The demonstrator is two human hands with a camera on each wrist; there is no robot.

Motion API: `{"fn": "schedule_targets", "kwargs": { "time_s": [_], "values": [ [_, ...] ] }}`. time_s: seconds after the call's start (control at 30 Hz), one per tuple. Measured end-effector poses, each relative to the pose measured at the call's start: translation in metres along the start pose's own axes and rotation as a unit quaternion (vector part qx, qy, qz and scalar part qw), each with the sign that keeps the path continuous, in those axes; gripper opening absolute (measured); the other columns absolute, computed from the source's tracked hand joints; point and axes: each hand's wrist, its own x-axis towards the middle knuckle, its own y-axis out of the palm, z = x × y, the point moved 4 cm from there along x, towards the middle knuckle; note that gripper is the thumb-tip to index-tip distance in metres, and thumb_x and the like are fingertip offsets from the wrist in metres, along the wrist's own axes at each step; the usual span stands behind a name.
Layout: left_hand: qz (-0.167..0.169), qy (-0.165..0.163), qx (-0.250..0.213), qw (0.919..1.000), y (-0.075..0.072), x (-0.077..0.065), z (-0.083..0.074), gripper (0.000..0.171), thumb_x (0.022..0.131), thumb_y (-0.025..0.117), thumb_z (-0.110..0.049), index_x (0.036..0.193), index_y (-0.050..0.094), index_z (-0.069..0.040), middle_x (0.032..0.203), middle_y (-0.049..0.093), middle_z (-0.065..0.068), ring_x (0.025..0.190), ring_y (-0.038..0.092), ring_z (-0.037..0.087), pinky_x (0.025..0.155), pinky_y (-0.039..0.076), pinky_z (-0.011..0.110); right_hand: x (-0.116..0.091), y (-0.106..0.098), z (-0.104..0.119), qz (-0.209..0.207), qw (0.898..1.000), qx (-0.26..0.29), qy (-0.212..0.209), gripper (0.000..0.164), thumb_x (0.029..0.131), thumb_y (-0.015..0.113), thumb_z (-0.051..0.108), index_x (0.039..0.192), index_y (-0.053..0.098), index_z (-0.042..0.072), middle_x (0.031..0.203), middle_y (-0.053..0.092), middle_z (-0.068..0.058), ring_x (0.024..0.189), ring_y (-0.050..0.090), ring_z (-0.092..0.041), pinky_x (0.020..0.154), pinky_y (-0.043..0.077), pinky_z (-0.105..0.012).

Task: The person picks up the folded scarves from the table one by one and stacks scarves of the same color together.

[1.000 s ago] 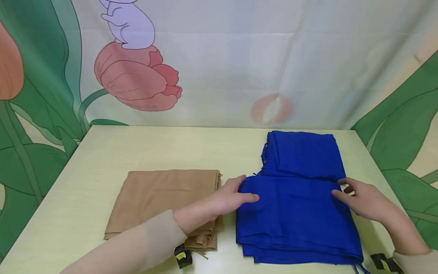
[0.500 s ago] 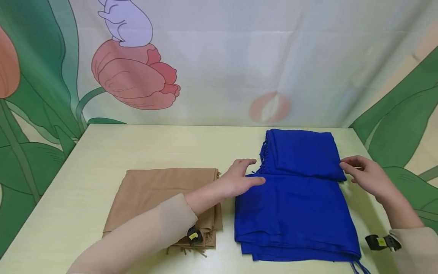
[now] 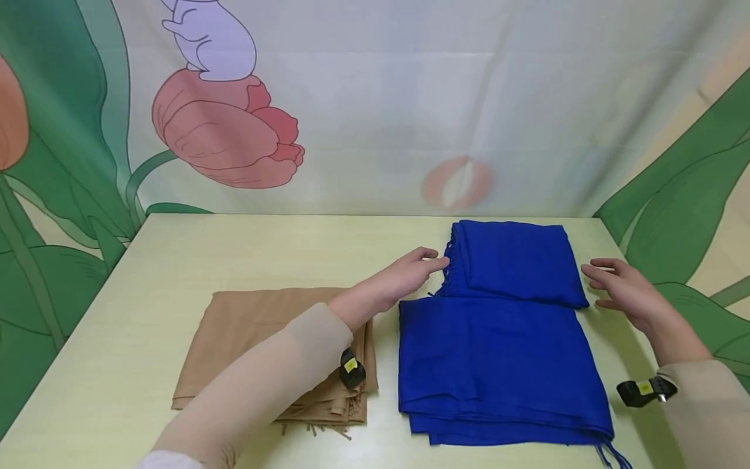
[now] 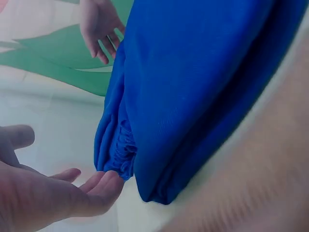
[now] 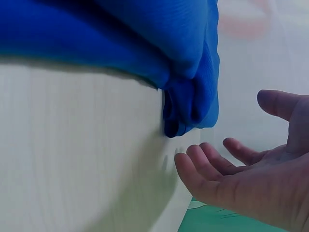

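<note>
Two folded blue cloths lie on the right of the table: a smaller fringed one, perhaps a scarf (image 3: 515, 260), at the back, and a larger blue cloth (image 3: 498, 371) in front of it. My left hand (image 3: 410, 273) is at the fringed left edge of the back cloth, fingers fairly straight, its fingertips by the fringe (image 4: 123, 150). On the other side, my right hand (image 3: 633, 296) hovers just off the back cloth's right edge. In the right wrist view its fingers (image 5: 207, 169) are loosely bent and hold nothing.
A folded brown fringed cloth (image 3: 258, 332) lies on the left of the pale table (image 3: 105, 365), partly under my left forearm. A printed curtain (image 3: 363, 117) hangs behind the table's back edge.
Both hands have moved away from the front blue cloth toward the back, the left to the fringed edge and the right beside the opposite edge. The cloths look unmoved.
</note>
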Motion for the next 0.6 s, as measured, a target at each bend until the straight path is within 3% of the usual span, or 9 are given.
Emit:
{"fn": "schedule_targets", "kwargs": {
  "time_s": [0.17,0.4,0.6],
  "values": [
    [-0.002,-0.017,-0.015,0.9997,0.007,0.016,0.001,0.064,0.109,0.049,-0.042,0.158,0.033,-0.006,0.159,0.038,0.014,0.146,0.036,0.034,0.118,0.031,0.049,0.007,0.003,0.003,0.002,1.0,0.013,0.005,0.093,0.108,0.042,0.05,0.158,-0.012,-0.007,0.157,0.009,-0.044,0.144,0.022,-0.057,0.11,0.035,-0.064],
    [-0.005,-0.03,0.036,0.9989,0.014,0.035,0.003,0.072,0.104,0.057,-0.041,0.16,0.029,-0.005,0.162,0.034,0.016,0.145,0.038,0.035,0.117,0.031,0.052,0.016,0.007,0.006,-0.004,1.0,0.001,0.023,0.09,0.109,0.042,0.047,0.158,-0.008,-0.01,0.156,0.01,-0.045,0.144,0.021,-0.057,0.111,0.034,-0.064],
    [-0.021,-0.041,-0.024,0.9987,0.008,0.049,0.004,0.074,0.104,0.059,-0.034,0.161,0.024,-0.003,0.164,0.028,0.015,0.147,0.032,0.037,0.116,0.034,0.052,0.022,0.008,0.008,-0.008,0.999,0.003,0.038,0.087,0.109,0.039,0.047,0.158,-0.004,-0.011,0.156,0.009,-0.044,0.144,0.021,-0.056,0.111,0.033,-0.065]
  ]
}}
